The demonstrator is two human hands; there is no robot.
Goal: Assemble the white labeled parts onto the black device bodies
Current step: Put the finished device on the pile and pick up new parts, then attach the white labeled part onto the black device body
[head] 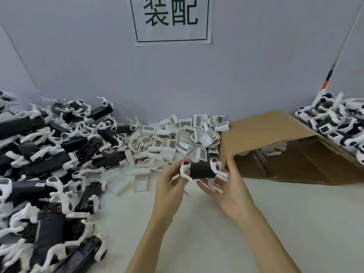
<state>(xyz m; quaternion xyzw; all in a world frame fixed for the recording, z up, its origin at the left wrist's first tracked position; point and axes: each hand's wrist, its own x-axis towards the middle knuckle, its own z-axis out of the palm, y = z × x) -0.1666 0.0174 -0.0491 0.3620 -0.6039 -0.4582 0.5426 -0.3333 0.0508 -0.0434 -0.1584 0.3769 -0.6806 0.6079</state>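
Far left to near left: big heap of black device bodies [45, 174] with white arms, unassembled stock by the look of it, spilling right toward the table's [197, 233] middle and running off the left and near edges of view. Centre, against the far wall: pile of white labeled parts [177, 138], barcodes showing, its near fringe loose on the table just left of the hands. Left hand [169, 184] grips the left end of one black body [201, 170], fingers curled round its white arm; right hand [230, 186] cups the right end from below and behind, fingers partly curled on it, thumb raised beside it. The body is held level in the air just near of the parts pile, above the table. No white labeled part on it that I can see, though the far face is hidden. Judgement: step in hand is orienting a fresh body before fitting; next move needs one hand freed to pick a labeled part from the pile just beyond, then line up its slot with the body and press it home. Thin white arms stick out and look easy to snag in the pile. Right: cardboard box [275, 138] tipped on its side, open mouth facing near, flap edge almost touching the right thumb, so little swing room that side. Far right: stack of finished units [338, 127] behind the box. Open room is the bare table near and right of the hands
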